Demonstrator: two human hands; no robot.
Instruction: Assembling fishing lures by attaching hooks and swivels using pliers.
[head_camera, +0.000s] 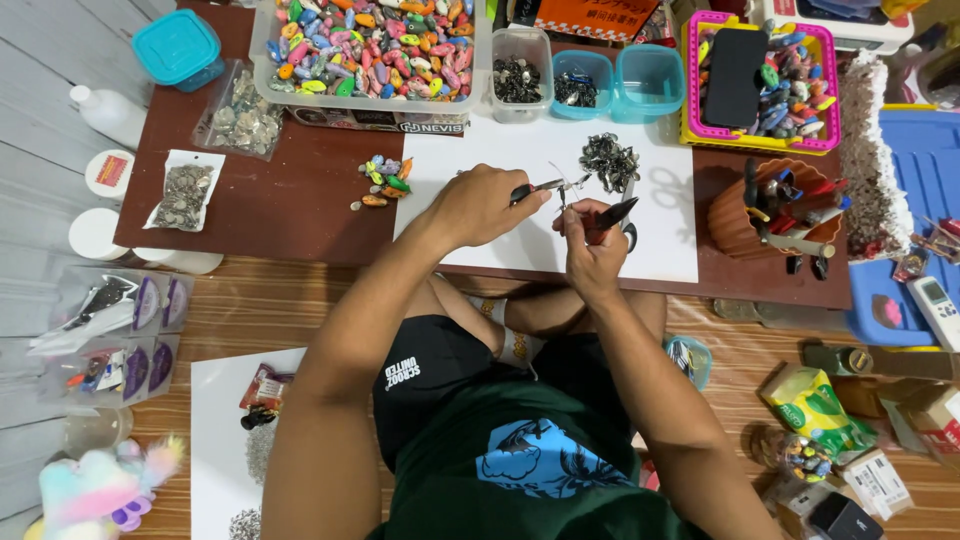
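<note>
A low brown table (300, 200) is covered at its centre by a white sheet (520, 160). At the far edge, a clear tray (262, 60) of coloured lures is placed. Above the sheet, pliers (535, 188) are gripped in the closed left hand (480, 205); a second dark tool (610, 214) is clasped in the right hand (592, 255). A small metal piece (562, 188), too small to be identified, is held at the pliers' tips, near a pile of metal hooks (608, 160).

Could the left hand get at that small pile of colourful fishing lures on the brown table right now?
Probably yes, once freed: the left hand holds pliers, and the lure pile lies just beside it on the bare brown table with nothing between.
</note>
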